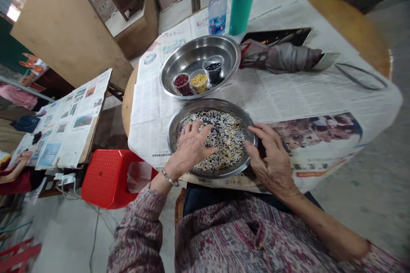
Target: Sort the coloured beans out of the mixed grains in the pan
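Observation:
A steel bowl (209, 174) at the table's near edge holds a mix of white, black and yellow grains (221, 136). Over the left part of the mix is my left hand (193, 145), fingers spread and seemingly empty; I cannot tell whether the fingertips touch the grains. My right hand (270, 158) grips the bowl's right rim, thumb inside the edge and fingers along it. Behind stands a second steel bowl (188, 57) with small clear cups of dark red beans (182, 84), yellow beans (199, 82) and black beans (213, 69).
Newspaper (150, 115) covers the round table. Toward the back stand a water bottle (217, 8) and a green bottle (244, 0). A folded umbrella (282, 56) lies at right. A red stool (105, 179) is at left, near another newspaper-covered table (75, 121) where a person's arm (19, 166) rests.

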A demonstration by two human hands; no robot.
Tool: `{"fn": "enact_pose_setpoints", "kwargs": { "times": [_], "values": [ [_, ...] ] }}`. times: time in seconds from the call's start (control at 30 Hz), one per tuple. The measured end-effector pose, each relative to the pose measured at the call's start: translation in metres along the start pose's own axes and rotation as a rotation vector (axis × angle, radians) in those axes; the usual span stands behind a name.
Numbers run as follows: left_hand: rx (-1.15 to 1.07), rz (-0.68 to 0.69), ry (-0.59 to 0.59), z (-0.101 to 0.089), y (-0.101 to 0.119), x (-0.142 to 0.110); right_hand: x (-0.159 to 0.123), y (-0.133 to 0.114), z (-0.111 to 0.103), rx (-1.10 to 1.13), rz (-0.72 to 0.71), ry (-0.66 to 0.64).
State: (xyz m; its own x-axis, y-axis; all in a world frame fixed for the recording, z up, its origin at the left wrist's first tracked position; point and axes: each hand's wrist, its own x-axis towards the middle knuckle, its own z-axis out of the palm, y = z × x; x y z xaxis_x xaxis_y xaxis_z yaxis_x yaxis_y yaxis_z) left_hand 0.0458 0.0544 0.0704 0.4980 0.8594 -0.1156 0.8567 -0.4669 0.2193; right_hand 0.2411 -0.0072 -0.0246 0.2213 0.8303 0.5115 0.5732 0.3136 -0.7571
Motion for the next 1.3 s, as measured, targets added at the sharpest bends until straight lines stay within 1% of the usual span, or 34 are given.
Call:
{"fn": "enact_pose_setpoints", "kwargs": {
  "times": [0.03, 0.17, 0.2, 0.27, 0.37, 0.47, 0.57, 0.63, 0.73, 0.8, 0.83, 0.93, 1.1, 1.13, 1.17, 1.23, 1.3],
  "values": [
    [0.006, -0.002, 0.012, 0.004, 0.000, 0.007, 0.000, 0.000, 0.000, 0.001, 0.002, 0.001],
    [-0.106, 0.136, -0.017, 0.018, -0.001, 0.030, 0.000, -0.001, 0.001, 0.009, 0.010, 0.003],
    [-0.132, 0.147, -0.012, 0.021, -0.002, 0.035, 0.000, -0.001, 0.001, 0.011, 0.010, 0.005],
    [-0.152, 0.129, 0.040, 0.024, -0.005, 0.043, 0.000, -0.002, 0.001, 0.014, 0.013, 0.007],
    [-0.145, 0.044, 0.163, 0.023, -0.016, 0.047, 0.000, -0.002, 0.000, 0.017, 0.019, 0.005],
    [-0.133, -0.067, 0.243, 0.015, -0.030, 0.036, 0.000, -0.003, 0.000, 0.020, 0.020, 0.004],
    [-0.140, -0.099, 0.245, 0.006, -0.037, 0.009, 0.000, -0.003, 0.000, 0.021, 0.015, 0.009],
    [-0.147, -0.090, 0.190, 0.002, -0.034, -0.012, 0.000, -0.002, 0.001, 0.018, 0.008, 0.016],
    [-0.154, -0.062, 0.060, -0.001, -0.024, -0.037, 0.000, -0.003, 0.001, 0.016, 0.002, 0.024],
    [-0.183, -0.043, 0.000, -0.002, -0.017, -0.044, 0.000, -0.003, 0.000, 0.018, 0.006, 0.020],
    [-0.201, -0.044, -0.006, -0.003, -0.015, -0.044, 0.000, -0.003, 0.000, 0.018, 0.009, 0.016],
    [-0.221, -0.078, 0.041, -0.001, -0.014, -0.026, 0.000, -0.003, 0.000, 0.015, 0.014, 0.007],
    [-0.075, -0.062, 0.185, 0.013, -0.010, 0.032, 0.000, -0.002, 0.000, 0.021, 0.028, 0.001],
    [-0.055, -0.065, 0.193, 0.016, -0.008, 0.043, 0.000, -0.002, 0.000, 0.021, 0.031, -0.001],
    [-0.050, -0.046, 0.191, 0.019, -0.005, 0.054, 0.000, -0.003, 0.000, 0.021, 0.033, -0.003],
    [-0.072, 0.032, 0.150, 0.024, 0.000, 0.069, 0.000, -0.003, 0.000, 0.019, 0.038, -0.005],
    [-0.112, 0.097, 0.102, 0.026, 0.003, 0.077, 0.000, -0.003, 0.000, 0.017, 0.044, -0.005]
  ]
}}
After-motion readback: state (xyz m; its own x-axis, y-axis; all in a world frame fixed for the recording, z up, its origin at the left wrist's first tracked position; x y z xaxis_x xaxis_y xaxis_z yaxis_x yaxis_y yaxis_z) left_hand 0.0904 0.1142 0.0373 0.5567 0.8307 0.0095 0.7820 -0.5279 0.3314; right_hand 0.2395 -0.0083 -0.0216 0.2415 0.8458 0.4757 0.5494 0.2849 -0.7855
